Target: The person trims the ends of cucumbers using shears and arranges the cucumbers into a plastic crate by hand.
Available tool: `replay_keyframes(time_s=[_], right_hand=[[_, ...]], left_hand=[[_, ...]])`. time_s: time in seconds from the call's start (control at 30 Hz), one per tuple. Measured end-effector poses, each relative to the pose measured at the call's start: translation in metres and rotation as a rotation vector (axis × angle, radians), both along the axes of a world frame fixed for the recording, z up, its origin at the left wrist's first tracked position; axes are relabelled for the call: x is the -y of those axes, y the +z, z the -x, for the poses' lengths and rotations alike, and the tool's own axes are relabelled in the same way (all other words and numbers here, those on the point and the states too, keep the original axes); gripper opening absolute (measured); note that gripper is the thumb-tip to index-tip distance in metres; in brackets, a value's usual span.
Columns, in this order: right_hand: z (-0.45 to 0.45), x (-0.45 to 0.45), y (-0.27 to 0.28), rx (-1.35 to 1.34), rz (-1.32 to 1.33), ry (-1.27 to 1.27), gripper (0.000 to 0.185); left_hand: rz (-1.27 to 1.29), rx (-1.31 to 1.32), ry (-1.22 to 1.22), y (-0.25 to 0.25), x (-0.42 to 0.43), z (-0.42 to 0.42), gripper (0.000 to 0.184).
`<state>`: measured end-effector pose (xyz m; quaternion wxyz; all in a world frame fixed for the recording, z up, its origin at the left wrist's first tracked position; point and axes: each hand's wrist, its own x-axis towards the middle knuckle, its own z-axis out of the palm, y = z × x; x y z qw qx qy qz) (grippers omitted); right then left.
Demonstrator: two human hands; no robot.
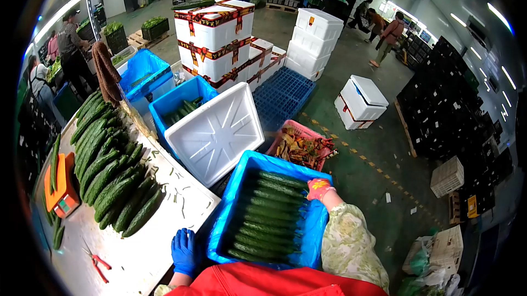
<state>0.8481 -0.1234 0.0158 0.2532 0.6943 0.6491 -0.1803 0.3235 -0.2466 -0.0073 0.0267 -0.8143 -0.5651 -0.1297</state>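
A box lined with blue plastic (220,220) stands in front of me, with several long cucumbers (269,211) lying side by side in it. My right hand (318,189), in a red and yellow patterned glove, is at the box's far right edge, by the cucumber ends. Its fingers look bent and close together; what they grip, if anything, is hidden. My left hand (184,252), in a blue glove, rests at the edge of the white table (181,208), fingers stretched and apart, holding nothing. On that table lies a big pile of cucumbers (110,169).
An orange scale (63,186) with a cucumber and red-handled scissors (97,263) are on the table. A white foam lid (217,131) leans behind the box. Beyond are a pink basket of scraps (299,148), a blue pallet (282,98) and stacked foam boxes (214,38). Several people work farther off.
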Motion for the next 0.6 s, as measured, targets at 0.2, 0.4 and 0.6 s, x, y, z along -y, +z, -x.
replay_keyframes(time_s=[0.2,0.4,0.6], right_hand=[[0.026,-0.001,-0.035,0.203,-0.053,0.098,0.095],[0.002,0.024,-0.049,-0.176,-0.313,0.023,0.094],[0.002,0.006,-0.044,-0.232,-0.108,-0.051,0.092]], left_hand=[[-0.049,-0.032,-0.012,-0.011,-0.003,0.003,0.055],[-0.022,-0.034,0.003,-0.001,-0.002,-0.002,0.052],[-0.048,-0.065,-0.004,-0.014,-0.001,0.006,0.054]])
